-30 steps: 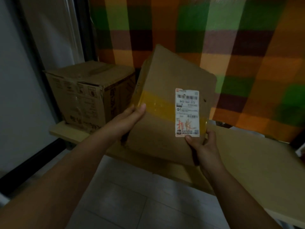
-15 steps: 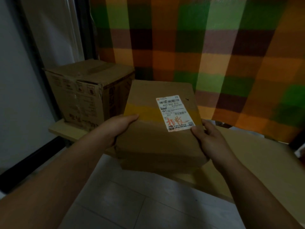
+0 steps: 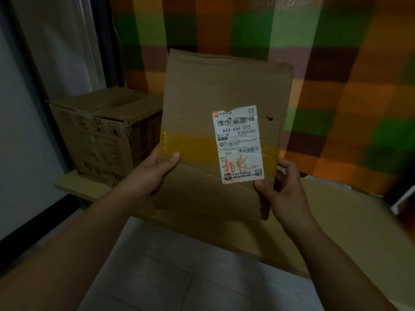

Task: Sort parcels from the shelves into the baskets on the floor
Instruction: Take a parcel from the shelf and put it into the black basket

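I hold a flat brown cardboard parcel (image 3: 215, 90) upright in front of me, its broad face toward the camera. A yellow tape band crosses it and a white shipping label (image 3: 239, 143) with red handwriting sits on its right half. My left hand (image 3: 155, 173) grips the parcel's left edge, thumb on the front over the tape. My right hand (image 3: 283, 191) grips the lower right edge, thumb just under the label. No basket is in view.
A larger taped cardboard box (image 3: 105, 133) stands on the left end of a low pale wooden shelf (image 3: 336, 225). A checked orange, green and brown curtain (image 3: 336, 75) hangs behind. Grey floor tiles (image 3: 179, 277) lie below; a white wall (image 3: 20, 131) is at left.
The parcel has tipped up from lying nearly flat to standing upright with its label facing me, and it sits higher. Both hands kept their hold on its edges.
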`<action>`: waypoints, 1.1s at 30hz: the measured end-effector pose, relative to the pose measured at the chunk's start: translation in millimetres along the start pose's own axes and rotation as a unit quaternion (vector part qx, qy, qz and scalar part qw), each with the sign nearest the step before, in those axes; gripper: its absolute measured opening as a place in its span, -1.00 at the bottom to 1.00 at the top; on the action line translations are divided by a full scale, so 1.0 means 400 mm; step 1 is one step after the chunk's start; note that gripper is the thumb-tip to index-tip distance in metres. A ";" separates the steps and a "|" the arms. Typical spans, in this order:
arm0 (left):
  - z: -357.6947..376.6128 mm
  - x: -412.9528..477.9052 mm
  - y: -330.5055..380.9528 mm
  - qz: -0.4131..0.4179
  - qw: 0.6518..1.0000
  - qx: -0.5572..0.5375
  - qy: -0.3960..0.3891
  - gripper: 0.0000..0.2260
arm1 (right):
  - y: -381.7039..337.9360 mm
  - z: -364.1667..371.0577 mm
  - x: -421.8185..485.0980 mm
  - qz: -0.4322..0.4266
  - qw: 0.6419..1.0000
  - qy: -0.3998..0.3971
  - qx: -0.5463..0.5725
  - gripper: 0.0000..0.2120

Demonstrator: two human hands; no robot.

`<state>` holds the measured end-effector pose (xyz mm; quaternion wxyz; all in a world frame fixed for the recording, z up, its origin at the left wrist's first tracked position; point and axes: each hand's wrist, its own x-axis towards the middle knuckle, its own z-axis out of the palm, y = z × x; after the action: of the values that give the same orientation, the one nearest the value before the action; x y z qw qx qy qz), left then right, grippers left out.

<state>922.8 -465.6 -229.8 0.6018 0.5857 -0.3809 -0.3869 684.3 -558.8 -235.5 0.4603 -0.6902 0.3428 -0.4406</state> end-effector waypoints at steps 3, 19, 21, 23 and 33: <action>0.008 -0.004 -0.001 0.006 1.000 0.007 -0.004 -0.58 | -0.002 0.000 -0.001 -0.008 1.000 -0.003 0.000 -0.62; 0.012 0.002 0.010 -0.001 0.998 0.071 -0.001 -0.76 | 0.016 -0.008 -0.001 -0.013 1.000 -0.004 -0.001 -0.66; 0.018 -0.004 0.009 0.013 0.999 0.045 -0.002 -0.86 | 0.016 -0.005 -0.001 -0.013 1.000 -0.003 0.011 -0.64; 0.022 -0.004 0.011 0.018 1.000 0.025 -0.006 -0.90 | 0.021 -0.001 0.001 -0.013 1.000 -0.003 0.018 -0.62; 0.013 0.041 0.002 -0.027 0.999 -0.006 0.022 -0.84 | 0.027 0.013 0.026 -0.025 0.999 0.046 -0.002 -0.78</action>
<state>924.8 -482.6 -228.9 0.6025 0.6006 -0.3495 -0.3926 692.4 -570.0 -243.6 0.4315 -0.6787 0.3475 -0.4820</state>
